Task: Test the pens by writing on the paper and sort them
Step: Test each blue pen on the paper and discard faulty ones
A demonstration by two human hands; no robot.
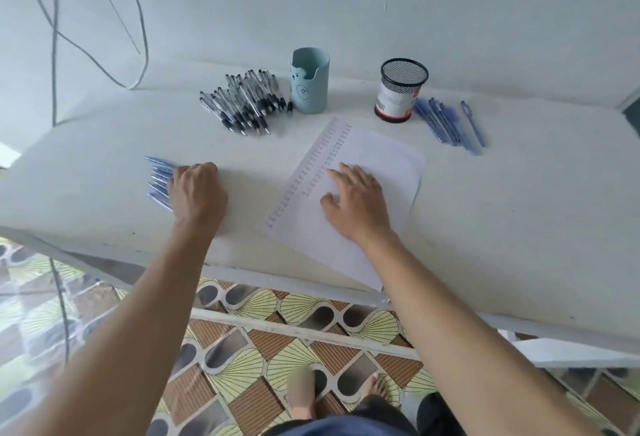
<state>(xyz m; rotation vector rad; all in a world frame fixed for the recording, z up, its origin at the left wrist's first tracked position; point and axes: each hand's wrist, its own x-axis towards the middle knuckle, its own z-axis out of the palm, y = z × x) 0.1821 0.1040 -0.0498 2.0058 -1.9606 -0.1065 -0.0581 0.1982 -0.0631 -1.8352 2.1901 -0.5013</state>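
Your left grip (197, 193): curled over blue pens (157, 175), near-left on surface (519, 227); hold cannot be told. Your right grip (356, 207): released, flat on paper (384, 158), whose near corner overhangs the surface edge.

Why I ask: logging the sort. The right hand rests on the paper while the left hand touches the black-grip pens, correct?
No: the head view shows the left hand touching the blue pens; the right hand rests on the paper.

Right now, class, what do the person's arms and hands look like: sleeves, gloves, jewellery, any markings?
The left hand and right hand are bare: no gloves, rings, watch or bracelet show. The forearms are uncovered too, with no sleeve in view and no visible markings.
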